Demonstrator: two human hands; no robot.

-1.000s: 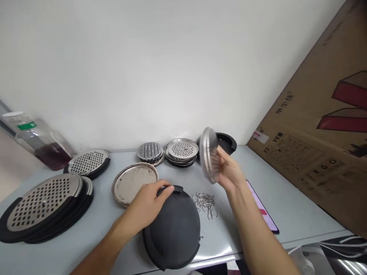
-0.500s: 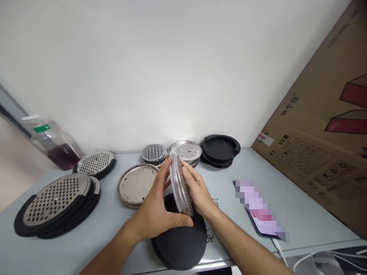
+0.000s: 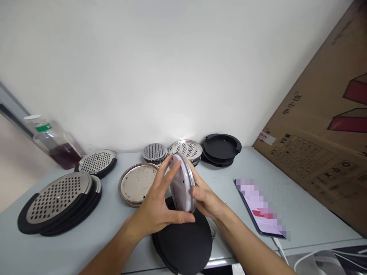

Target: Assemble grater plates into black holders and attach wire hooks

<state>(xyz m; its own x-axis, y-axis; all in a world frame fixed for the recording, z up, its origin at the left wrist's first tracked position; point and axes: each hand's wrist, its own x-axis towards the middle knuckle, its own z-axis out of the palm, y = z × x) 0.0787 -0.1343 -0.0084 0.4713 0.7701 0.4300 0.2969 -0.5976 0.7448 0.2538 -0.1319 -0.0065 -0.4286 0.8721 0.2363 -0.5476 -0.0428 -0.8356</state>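
Between my hands a round metal disc assembly (image 3: 181,185) stands on edge, with a pale translucent ring around its rim and a flat metal face toward the left. My left hand (image 3: 160,198) grips it from the left, thumb under the lower edge and fingers on the face and top. My right hand (image 3: 205,196) holds the opposite side, its thumb on the rim. Below them lies a round black plate (image 3: 186,244) near the table edge. Left of the hands, a plain round metal plate (image 3: 137,182) with dark spots rests on others.
At left sit perforated metal discs in black holders (image 3: 57,202) and a bottle of dark red liquid (image 3: 64,152). Behind are perforated metal discs (image 3: 186,149) and stacked black trays (image 3: 221,148). At right lie a phone (image 3: 259,210) with a cable and a large cardboard box (image 3: 315,152).
The disc assembly has turned so its flat metal face shows instead of mostly its edge. My right thumb has come onto the rim, and my left fingers now rest on the face.
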